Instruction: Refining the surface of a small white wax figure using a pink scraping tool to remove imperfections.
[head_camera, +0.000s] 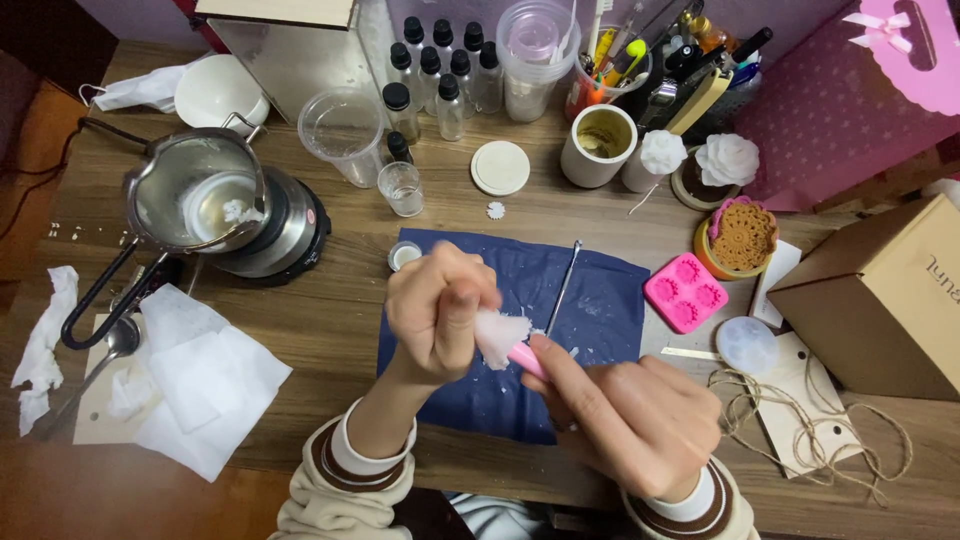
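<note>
My left hand (438, 310) pinches a small white wax flower (499, 333) between thumb and fingers above a dark blue mat (600, 310). Against the flower's underside, my right hand (630, 415) holds a pink-handled tool (527, 358). White crumbs lie scattered on the mat. A thin metal pick (565, 285) rests on the mat just beyond the hands. A small round tin (404, 256) sits at the mat's far left corner.
A steel melting pot (200, 195) sits on a hotplate at left, with white tissues (195, 385) and a spoon nearby. Small bottles, plastic cups, a tool cup and wax flowers stand at the back. A pink silicone mould (685, 292), twine (800, 430) and a cardboard box (885, 300) lie at right.
</note>
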